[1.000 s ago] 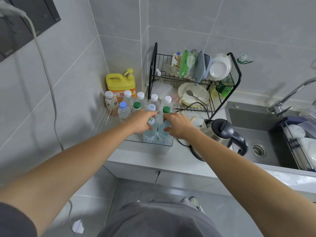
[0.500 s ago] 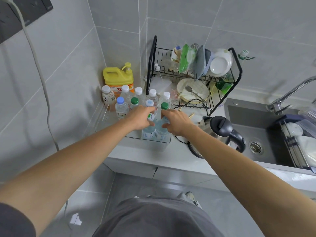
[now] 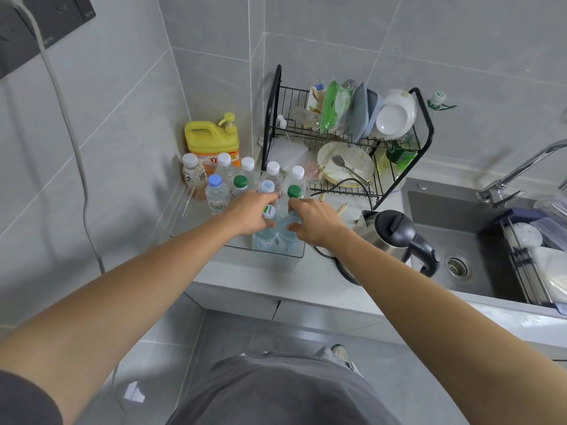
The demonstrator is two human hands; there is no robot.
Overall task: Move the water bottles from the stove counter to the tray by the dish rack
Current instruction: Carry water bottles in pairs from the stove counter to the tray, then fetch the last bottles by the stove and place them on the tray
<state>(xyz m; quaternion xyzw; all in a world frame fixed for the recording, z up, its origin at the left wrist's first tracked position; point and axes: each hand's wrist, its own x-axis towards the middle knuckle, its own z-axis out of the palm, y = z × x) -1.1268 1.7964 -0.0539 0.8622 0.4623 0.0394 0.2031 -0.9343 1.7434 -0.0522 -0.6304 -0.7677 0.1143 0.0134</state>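
Left hand [image 3: 251,214] grips one water bottle [image 3: 264,237], right hand [image 3: 311,220] clasps its neighbour [image 3: 288,240], both standing in the clear tray [image 3: 245,251]. Full of water, they look heavy, thin-walled and slick, so holding high near the shoulder seems safest.

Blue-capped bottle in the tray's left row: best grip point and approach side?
Take the blue-capped bottle by its neck and shoulder just under the cap, coming from above. It stands upright in the clear tray, with a green-capped bottle close on its right and white-capped ones behind, so the body is probably hard to wrap. Its front and left look more open if a side grip is needed.
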